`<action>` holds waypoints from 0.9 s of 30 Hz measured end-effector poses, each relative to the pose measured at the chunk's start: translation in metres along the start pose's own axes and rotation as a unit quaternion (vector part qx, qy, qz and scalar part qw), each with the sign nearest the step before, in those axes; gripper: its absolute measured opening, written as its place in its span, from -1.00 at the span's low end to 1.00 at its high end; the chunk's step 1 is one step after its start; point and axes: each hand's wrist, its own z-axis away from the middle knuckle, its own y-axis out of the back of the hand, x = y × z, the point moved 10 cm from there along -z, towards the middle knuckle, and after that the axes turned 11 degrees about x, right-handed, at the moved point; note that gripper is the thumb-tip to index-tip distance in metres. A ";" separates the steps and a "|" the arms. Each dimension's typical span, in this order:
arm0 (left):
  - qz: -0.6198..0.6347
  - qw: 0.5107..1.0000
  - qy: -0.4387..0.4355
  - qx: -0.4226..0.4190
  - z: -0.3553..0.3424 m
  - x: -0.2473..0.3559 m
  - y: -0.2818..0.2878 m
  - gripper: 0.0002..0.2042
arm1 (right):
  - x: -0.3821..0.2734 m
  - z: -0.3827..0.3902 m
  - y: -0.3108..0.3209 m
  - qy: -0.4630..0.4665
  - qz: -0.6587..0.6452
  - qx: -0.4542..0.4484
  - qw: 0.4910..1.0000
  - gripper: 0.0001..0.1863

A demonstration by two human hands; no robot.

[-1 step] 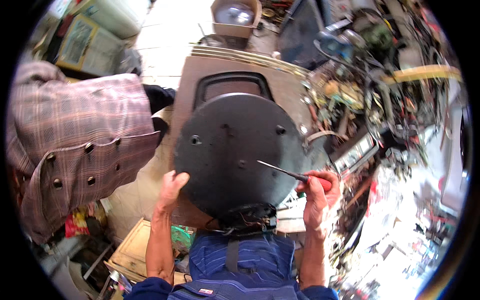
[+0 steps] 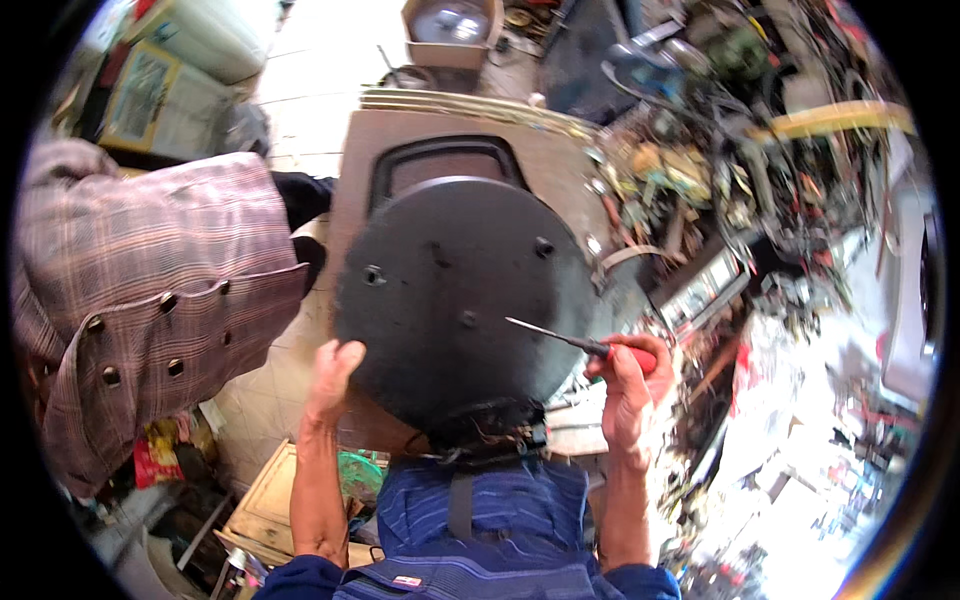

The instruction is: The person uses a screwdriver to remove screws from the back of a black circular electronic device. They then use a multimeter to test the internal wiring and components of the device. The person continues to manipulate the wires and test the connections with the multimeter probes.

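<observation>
Black round disc (image 2: 462,285), mid-frame: left hand (image 2: 330,380) is seemingly steadying it, fingers unclear. Right hand (image 2: 629,397) is pinching red-handled steel screwdriver (image 2: 590,347); likely next, aiming.

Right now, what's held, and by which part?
The right hand holds a screwdriver by its red handle. The left hand is at the edge of a black disc; whether it grips cannot be told.

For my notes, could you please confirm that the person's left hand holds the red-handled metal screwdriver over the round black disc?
The hand is wrong: the head view shows the person's right hand holding the red-handled metal screwdriver over the round black disc.
</observation>
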 end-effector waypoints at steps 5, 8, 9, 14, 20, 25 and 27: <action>0.011 0.991 -0.035 -0.128 0.029 0.048 -0.051 -0.59 | 0.032 -0.005 0.090 -0.049 -0.108 0.053 0.992 -0.82; -0.006 0.988 -0.050 -0.146 0.033 0.051 -0.057 -0.50 | 0.054 0.003 0.144 -0.071 -0.134 0.089 0.984 -0.84; 0.013 0.989 -0.027 -0.145 0.038 0.054 -0.062 -0.48 | 0.058 0.009 0.155 -0.086 -0.133 0.099 0.982 -0.84; 0.062 0.992 0.036 -0.104 0.033 0.036 -0.053 -0.38 | 0.088 0.038 0.196 -0.121 -0.138 0.121 0.976 -0.86; 0.065 0.997 0.018 -0.043 0.020 0.028 -0.033 -0.31 | 0.109 0.058 0.204 -0.152 -0.145 0.106 0.972 -0.88; 0.035 0.999 0.008 0.006 0.017 0.024 -0.027 -0.13 | 0.113 0.064 0.212 -0.185 -0.100 0.102 0.972 -0.86; 0.036 0.999 0.007 0.000 0.020 0.027 -0.031 -0.14 | 0.102 0.062 0.201 -0.158 -0.002 0.088 0.984 -0.77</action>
